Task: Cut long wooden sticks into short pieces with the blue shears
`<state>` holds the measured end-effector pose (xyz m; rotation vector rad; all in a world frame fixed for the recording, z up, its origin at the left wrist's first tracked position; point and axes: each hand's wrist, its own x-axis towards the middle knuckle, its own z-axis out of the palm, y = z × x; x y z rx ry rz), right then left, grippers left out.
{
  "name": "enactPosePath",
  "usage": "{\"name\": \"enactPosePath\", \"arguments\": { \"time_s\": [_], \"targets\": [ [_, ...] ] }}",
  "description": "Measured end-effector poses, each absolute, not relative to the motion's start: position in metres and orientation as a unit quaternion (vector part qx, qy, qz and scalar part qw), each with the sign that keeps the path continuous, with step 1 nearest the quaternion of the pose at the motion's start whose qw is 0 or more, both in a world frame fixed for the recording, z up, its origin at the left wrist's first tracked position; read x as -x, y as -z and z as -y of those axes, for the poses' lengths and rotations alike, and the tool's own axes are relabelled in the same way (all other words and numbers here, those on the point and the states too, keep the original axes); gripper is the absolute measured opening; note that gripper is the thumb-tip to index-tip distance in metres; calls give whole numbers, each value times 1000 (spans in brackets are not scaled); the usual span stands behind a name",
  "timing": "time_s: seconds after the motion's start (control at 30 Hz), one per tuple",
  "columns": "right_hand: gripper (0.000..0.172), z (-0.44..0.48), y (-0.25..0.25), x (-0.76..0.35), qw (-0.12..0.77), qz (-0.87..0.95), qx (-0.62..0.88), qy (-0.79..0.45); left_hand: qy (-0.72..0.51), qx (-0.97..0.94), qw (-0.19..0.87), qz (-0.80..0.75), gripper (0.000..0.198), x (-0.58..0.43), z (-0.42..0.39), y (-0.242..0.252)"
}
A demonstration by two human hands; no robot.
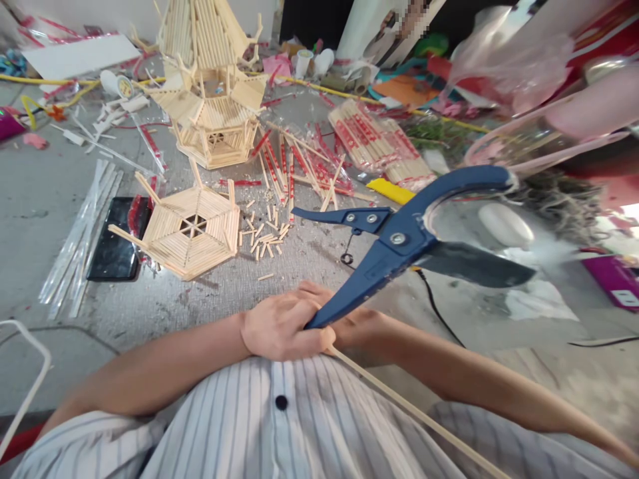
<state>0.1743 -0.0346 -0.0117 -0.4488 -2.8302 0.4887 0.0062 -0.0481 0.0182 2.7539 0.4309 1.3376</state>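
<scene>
My left hand (282, 326) is closed around the end of a blue-handled pipe cutter (382, 256), whose curved jaw and dark blade stand apart, pointing right. A thin wooden stick (399, 392) runs from beside my left thumb down to the lower right. My right hand (357, 326) lies against the left, behind the cutter's handle; its fingers are curled and mostly hidden, so what they grip does not show. Ahead on the table, a six-sided stick panel (214, 216) with upturned corner pieces lies beside several short cut stick pieces (264, 239).
A tiered stick pagoda (214, 133) stands behind the panel. Bundled chopsticks (372, 143) in red-marked wrappers lie right of it. A black phone (117, 246) and clear plastic strips (82, 233) are at left. A yellow-handled tool (392, 191) and a black cable (436, 309) lie near the cutter.
</scene>
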Motion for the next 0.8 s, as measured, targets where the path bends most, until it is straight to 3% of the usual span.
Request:
{"name": "enactPosePath", "arguments": {
  "time_s": [0.1, 0.27, 0.43, 0.67, 0.73, 0.8],
  "targets": [
    [24, 28, 20, -165, 151, 968, 161, -120, -429, -889, 15, -160, 18, -5, 48, -20],
    [23, -2, 14, -144, 114, 976, 171, -66, -414, -890, -7, -190, 15, -1, 47, -16],
    [30, -41, 7, -125, 79, 957, 280, 6, -399, -896, -19, -192, 14, 1, 45, -16],
    [23, -28, 7, -165, 251, 927, 278, -6, -424, -890, -29, -167, 11, -5, 51, -17],
    [31, -4, 6, -177, 224, 947, 229, -21, -433, -889, -27, -147, 8, -7, 52, -18],
    [28, 18, 7, -183, 170, 960, 210, -78, -433, -891, -18, -135, 8, -7, 51, -19]
  ]
}}
